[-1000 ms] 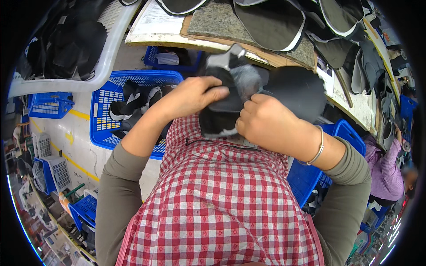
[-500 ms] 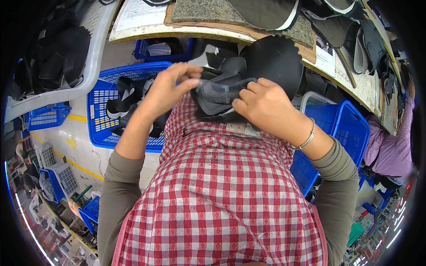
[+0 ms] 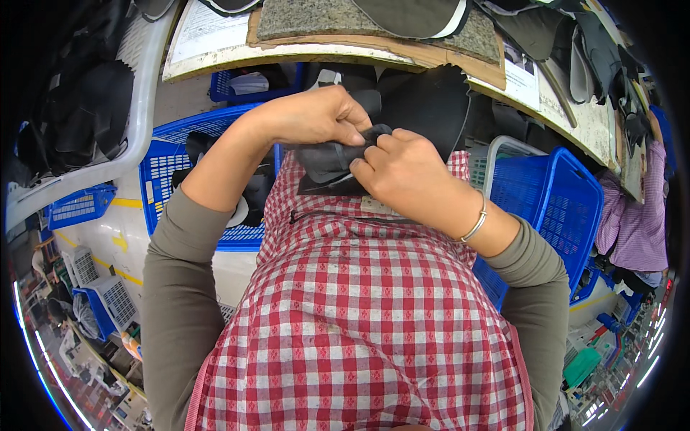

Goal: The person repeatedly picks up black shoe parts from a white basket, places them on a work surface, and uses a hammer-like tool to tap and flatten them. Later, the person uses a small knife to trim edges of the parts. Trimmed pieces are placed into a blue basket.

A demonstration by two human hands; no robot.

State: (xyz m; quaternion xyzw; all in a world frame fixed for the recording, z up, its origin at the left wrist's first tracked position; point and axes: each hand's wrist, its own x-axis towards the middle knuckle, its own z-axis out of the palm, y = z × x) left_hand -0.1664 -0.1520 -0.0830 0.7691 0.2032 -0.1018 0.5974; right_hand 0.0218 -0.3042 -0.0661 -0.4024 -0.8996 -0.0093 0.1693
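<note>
A black shoe upper (image 3: pixel 424 104) with a zigzag-cut rim lies over my lap below the bench edge; its folded grey-black lower part (image 3: pixel 325 164) rests against the checked apron. My left hand (image 3: pixel 323 118) reaches over from the left, thumb and fingers pinched on a folded edge of the upper. Close beside it, my right hand (image 3: pixel 406 169) is closed on the same edge, its fingers curled. The fingertips of both hands nearly meet there, and the hands cover part of the piece.
Ahead stands a workbench with a stone slab (image 3: pixel 316 20) and dark cut pieces (image 3: pixel 528 32). A blue basket (image 3: pixel 162 172) holding black parts is at left, below a white tub (image 3: pixel 144 108). Stacked blue baskets (image 3: pixel 575 215) stand at right, near a co-worker's striped sleeve (image 3: pixel 643 215).
My left hand has moved right and closed on the upper's edge beside my right hand. The grey lining that showed before is now mostly folded over or covered.
</note>
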